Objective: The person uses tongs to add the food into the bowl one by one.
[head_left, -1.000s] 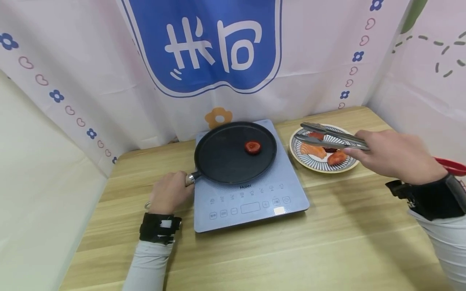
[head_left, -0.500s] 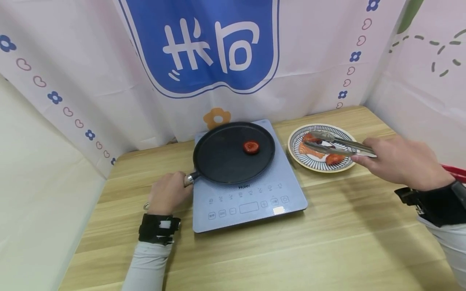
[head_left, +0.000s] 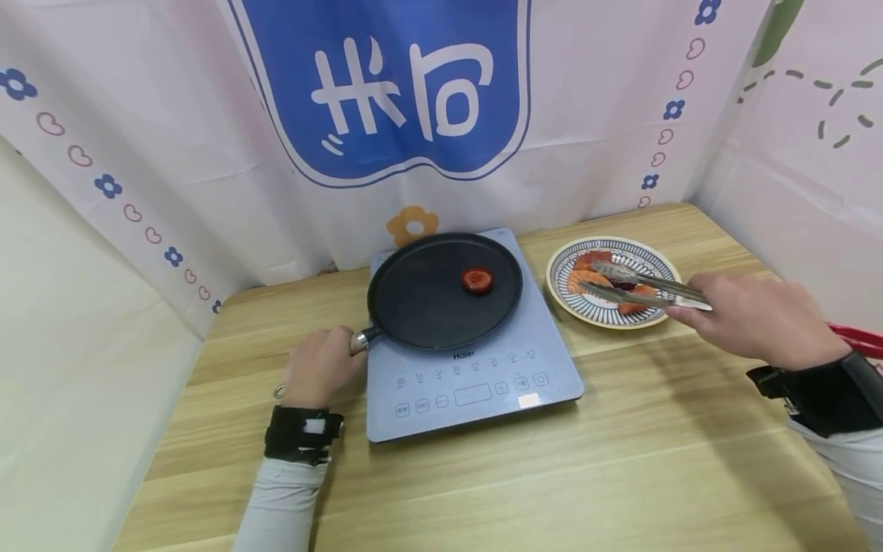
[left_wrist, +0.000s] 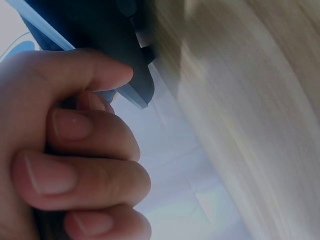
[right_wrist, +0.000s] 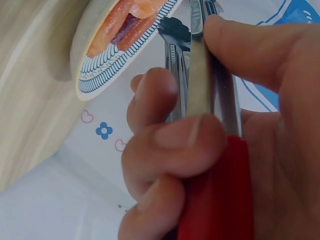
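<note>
In the head view my left hand (head_left: pixel 320 366) grips the handle of a flat black pan (head_left: pixel 428 307), fingers curled round it. A round, shiny red piece of food (head_left: pixel 477 280) lies right of the pan's middle. My right hand (head_left: pixel 766 318) holds metal tongs (head_left: pixel 662 287); their red grips (right_wrist: pixel 215 195) show in the right wrist view. The tongs' tips are spread apart over a patterned plate (head_left: pixel 586 310). On the plate lie an orange, salmon-like piece (head_left: pixel 578 280), reddish pieces (head_left: pixel 631 305) and a dark red piece, partly hidden by the tongs.
Under the pan is a pale blue induction cooker (head_left: pixel 476 414) on a wooden table (head_left: pixel 441 498). The plate stands to the cooker's right. A printed cloth (head_left: pixel 207 184) hangs behind the table.
My right hand has drawn the tongs to the right and slightly nearer, tips still apart over the plate. The left hand, the pan and the red piece in it have stayed in place.
</note>
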Motion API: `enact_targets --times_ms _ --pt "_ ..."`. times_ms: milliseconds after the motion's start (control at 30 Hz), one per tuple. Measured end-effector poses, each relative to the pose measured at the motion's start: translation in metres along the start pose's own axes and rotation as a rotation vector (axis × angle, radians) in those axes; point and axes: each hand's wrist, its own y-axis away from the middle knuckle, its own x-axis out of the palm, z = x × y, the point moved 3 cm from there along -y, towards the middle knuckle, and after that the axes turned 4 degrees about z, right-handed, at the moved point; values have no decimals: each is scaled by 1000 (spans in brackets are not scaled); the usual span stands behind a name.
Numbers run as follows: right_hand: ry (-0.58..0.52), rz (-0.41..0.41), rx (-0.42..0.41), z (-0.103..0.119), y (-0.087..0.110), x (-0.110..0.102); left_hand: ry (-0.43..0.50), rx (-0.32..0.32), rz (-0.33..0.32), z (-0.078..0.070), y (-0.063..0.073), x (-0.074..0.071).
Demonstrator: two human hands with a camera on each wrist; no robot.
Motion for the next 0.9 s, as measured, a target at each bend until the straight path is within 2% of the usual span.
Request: enact_targets --times_ms 600,900 --pt "40 74 20 -4 -3 8 -9 -8 2 -1 0 1" --pt "29 66 22 -5 -4 9 -8 -14 5 -2 0 0"
